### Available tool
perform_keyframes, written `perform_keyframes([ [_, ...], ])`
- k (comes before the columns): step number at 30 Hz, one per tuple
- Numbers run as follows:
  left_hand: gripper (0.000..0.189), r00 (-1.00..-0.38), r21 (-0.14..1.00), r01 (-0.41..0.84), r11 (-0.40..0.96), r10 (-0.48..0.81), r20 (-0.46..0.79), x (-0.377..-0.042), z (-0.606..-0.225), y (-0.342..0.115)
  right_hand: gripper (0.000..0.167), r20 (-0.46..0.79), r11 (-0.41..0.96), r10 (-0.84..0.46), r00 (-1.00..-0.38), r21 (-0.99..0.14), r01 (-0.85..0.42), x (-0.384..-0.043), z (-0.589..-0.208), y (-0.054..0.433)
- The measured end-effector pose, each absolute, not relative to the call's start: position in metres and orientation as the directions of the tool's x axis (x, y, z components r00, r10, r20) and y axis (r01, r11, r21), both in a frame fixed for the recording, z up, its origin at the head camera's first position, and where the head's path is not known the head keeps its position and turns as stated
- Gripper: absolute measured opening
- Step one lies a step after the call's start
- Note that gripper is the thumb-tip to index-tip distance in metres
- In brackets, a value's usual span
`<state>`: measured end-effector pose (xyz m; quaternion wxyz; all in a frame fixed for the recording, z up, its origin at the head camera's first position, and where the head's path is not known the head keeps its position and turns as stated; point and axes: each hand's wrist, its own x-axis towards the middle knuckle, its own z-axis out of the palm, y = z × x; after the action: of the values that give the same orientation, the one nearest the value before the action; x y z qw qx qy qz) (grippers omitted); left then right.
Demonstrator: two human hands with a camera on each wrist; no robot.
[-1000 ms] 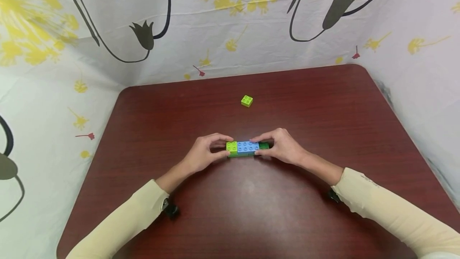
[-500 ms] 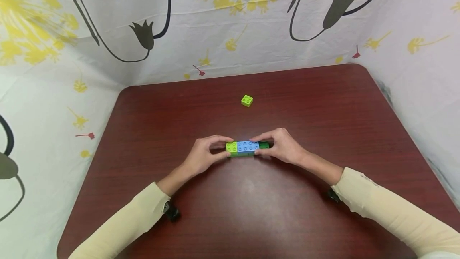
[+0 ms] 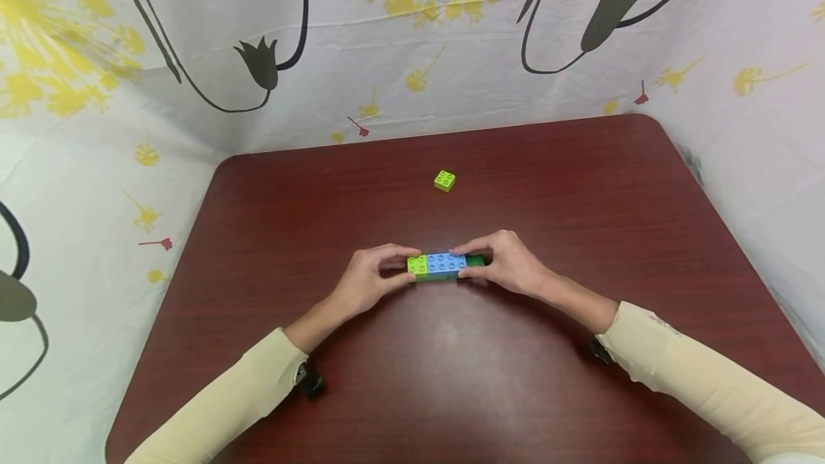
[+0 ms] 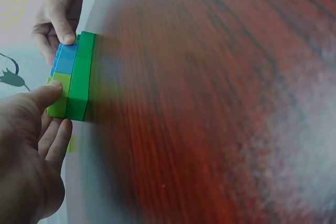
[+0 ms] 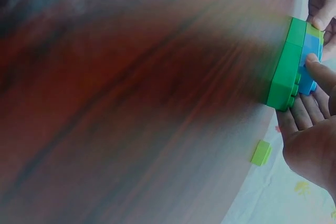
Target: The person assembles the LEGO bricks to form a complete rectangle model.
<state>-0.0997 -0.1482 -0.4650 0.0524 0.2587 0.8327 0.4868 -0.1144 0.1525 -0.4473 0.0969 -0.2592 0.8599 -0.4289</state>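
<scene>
The left hand pinches a lime brick, with the thumb on the near side and a finger on the far side. The right hand pinches the blue brick beside it the same way. The far fingertips are hidden behind the bricks, so I can't tell just where they press. The lime brick and the blue brick sit side by side on a green base, near the middle of the red-brown table.

From the head, most of the base is covered, and only its right end sticks out past the blue brick, partly inside the right hand's grip. The wrist views show its near side better. A thin line crosses it, but I can't tell if it is one brick or two. Its underside is hidden.

A loose lime brick lies farther back, well apart from both hands. In the left wrist view, just a sliver of lime peeks out past the fingers.

The pale sleeves run out of the picture. Under each cuff is a small black thing, too dark and covered to make out. The table's near edge is cut off. Flowers on the cloth are cut off at the top.
</scene>
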Motion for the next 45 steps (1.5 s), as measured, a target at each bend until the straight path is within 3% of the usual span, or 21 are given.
perform_keyframes([
  [32,0.039,-0.863,0.821,0.379,0.428,0.484,0.146,-0.105,-0.468,-0.147,0.038,0.026,0.488,-0.539,-0.842,-0.805,-0.338,-0.117,-0.447,0.152],
  [45,0.039,-0.862,0.82,0.388,0.421,0.48,0.162,-0.107,-0.471,-0.147,0.051,0.0,0.382,-0.631,-0.775,-0.87,-0.312,-0.142,-0.442,0.156],
])
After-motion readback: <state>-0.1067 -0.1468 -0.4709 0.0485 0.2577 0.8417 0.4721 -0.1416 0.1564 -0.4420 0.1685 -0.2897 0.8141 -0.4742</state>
